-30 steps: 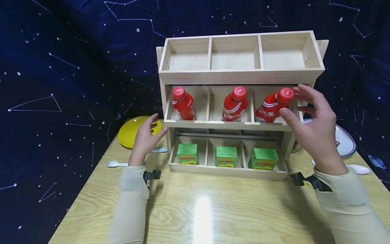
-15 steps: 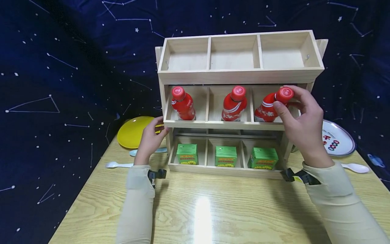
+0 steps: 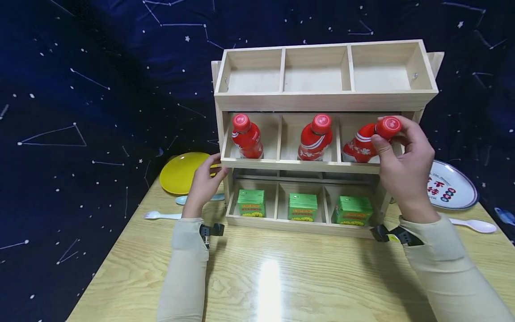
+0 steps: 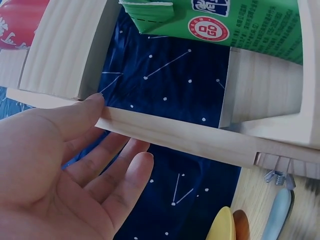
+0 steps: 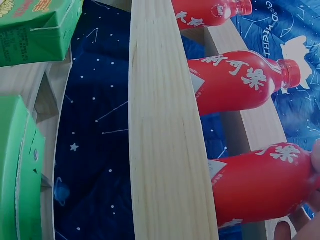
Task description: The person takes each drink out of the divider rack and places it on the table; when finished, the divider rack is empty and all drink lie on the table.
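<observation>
In the head view a wooden rack (image 3: 326, 102) carries red-labelled drink bottles on its middle tier: a left bottle (image 3: 247, 141), a middle bottle (image 3: 314, 142) and a right bottle (image 3: 360, 145). The right one leans to the right, and my right hand (image 3: 408, 174) pinches it just below its red cap. Only fingertips (image 5: 315, 200) show at the bottle's neck in the right wrist view. At the rack's left side, my left hand (image 3: 202, 185) holds the frame. Its thumb (image 4: 92, 107) touches the wood, with the other fingers behind the upright (image 4: 180, 135).
Green drink cartons (image 3: 303, 207) stand in the bottom tier's compartments. Left of the rack lie a yellow plate (image 3: 179, 174), a blue spoon (image 3: 182, 200) and a white fork (image 3: 161, 215). On the right are a white plate (image 3: 454, 188) and a white spoon (image 3: 476, 225).
My right hand has closed in from the right onto the neck of the right bottle, which now leans slightly more. My left hand has moved right onto the rack's side. The head view has shifted slightly.
</observation>
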Tool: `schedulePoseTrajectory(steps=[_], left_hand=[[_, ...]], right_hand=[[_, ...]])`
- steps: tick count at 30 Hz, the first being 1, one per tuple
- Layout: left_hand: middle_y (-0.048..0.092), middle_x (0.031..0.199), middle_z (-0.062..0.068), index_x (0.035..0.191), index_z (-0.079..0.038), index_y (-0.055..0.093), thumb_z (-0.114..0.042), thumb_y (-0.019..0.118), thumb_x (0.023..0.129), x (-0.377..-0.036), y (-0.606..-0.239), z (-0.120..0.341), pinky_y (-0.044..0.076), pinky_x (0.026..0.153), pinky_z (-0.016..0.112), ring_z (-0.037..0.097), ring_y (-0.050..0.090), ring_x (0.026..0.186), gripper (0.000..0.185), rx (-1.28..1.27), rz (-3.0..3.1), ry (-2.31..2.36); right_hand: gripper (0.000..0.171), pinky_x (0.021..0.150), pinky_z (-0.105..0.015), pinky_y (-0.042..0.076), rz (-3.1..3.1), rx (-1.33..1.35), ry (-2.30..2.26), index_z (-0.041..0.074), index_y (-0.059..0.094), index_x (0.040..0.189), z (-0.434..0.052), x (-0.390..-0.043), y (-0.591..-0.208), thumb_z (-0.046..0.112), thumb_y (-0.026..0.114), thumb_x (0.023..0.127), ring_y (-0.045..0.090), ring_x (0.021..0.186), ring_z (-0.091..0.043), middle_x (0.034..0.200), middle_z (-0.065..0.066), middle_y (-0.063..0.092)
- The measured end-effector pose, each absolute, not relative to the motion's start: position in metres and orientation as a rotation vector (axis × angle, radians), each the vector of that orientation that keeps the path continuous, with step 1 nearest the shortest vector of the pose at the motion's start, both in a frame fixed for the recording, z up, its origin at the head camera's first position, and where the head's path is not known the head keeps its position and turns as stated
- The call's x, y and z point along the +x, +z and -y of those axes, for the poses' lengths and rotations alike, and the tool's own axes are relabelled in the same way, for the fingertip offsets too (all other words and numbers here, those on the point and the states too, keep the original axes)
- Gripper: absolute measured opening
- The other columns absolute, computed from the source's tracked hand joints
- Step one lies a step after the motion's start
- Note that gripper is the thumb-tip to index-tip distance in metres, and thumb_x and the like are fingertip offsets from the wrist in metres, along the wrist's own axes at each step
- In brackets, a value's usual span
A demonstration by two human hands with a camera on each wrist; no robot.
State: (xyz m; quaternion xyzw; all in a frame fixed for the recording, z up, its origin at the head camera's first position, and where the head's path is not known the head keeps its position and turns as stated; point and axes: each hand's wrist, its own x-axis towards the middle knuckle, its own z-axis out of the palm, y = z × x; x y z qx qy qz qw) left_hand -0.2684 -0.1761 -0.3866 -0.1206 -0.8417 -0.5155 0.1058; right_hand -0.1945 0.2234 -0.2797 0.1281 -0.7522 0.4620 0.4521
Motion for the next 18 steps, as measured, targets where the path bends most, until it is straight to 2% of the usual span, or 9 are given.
schedulePoseTrajectory(steps=[9,18], left_hand=[[0.056,0.135,0.009,0.143,-0.015,0.05,-0.02,0.064,0.098,-0.27,-0.387,0.174,0.054,0.093,0.044,0.032,0.06,0.114,0.048,-0.366,2.478,-1.534],[0.055,0.136,0.009,0.143,-0.016,0.05,-0.02,0.064,0.098,-0.268,-0.388,0.174,0.054,0.092,0.044,0.031,0.059,0.114,0.048,-0.336,2.476,-1.537]], right_hand=[[0.035,0.098,-0.026,0.048,1.733,0.354,1.141,0.0,0.064,0.123,-0.227,-0.178,-0.259,0.004,0.072,0.089,0.062,0.108,-0.019,0.117,-0.015,0.067],[0.034,0.106,-0.03,0.042,1.783,0.27,1.063,0.003,0.06,0.129,-0.245,-0.144,-0.252,0.002,0.063,0.095,0.06,0.114,-0.017,0.122,-0.006,0.065]])
